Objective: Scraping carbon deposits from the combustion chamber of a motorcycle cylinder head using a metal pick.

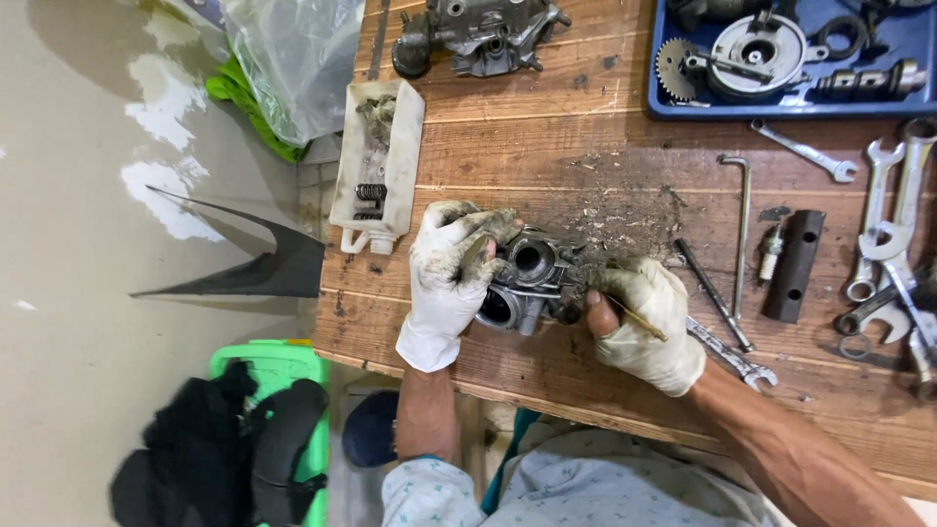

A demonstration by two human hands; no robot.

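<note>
Fingers (467, 256) of the gloved left hand (444, 283) are curled tight around a grey metal engine part (527, 283), bracing it on the wooden bench (547, 156) near its front edge. The right hand (644, 322) pinches a thin stick-like tool (639, 320), its tip at the part's side (grit lies scattered just behind). This looks like scraping dirt from the casting; the next stroke calls for a steady brace and fine tip control.

Blue tray (683, 105) cut off at top edge, engine part (527, 283) partly covered by hands, right-edge wrenches (913, 283) cropped
</note>
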